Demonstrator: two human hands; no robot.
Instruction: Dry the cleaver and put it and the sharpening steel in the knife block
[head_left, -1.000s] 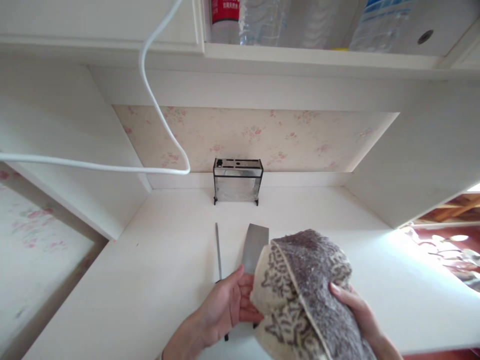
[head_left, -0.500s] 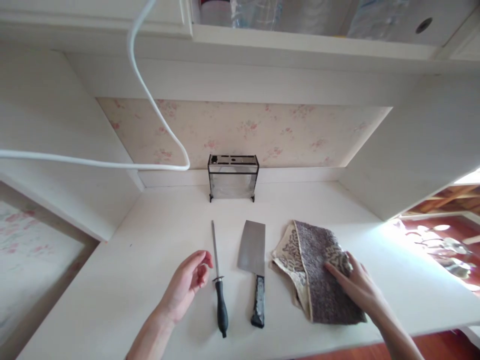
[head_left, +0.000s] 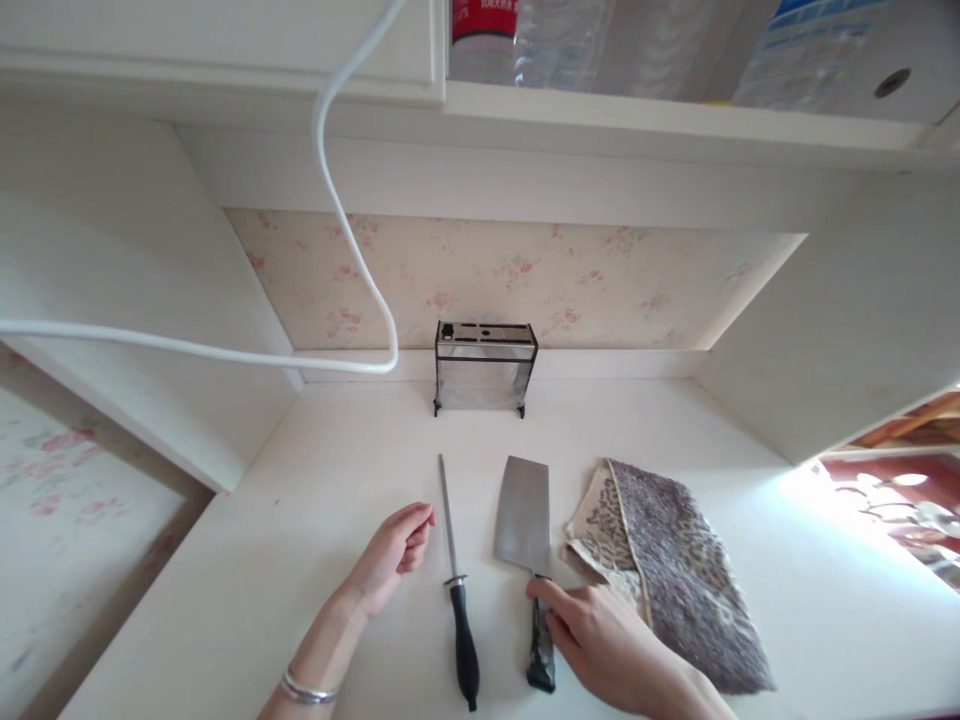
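Right hand [head_left: 600, 640] closing around dark handle of cleaver [head_left: 525, 520], likely heavy, stiff, sharp-edged, best gripped by handle; left hand [head_left: 394, 555] empty, loosely curled beside honing steel [head_left: 457, 580].

On a white counter [head_left: 315, 500] the right hand [head_left: 600, 640] lies over the black handle of a cleaver [head_left: 523, 515], fingers touching it. The left hand [head_left: 394, 555] rests loosely curled, just left of a honing steel [head_left: 457, 590] that lies parallel to the cleaver. A patterned towel [head_left: 675, 580] lies just right of the cleaver. A knife block [head_left: 484, 368] stands at the back wall; a white cable [head_left: 337, 200] hangs above.
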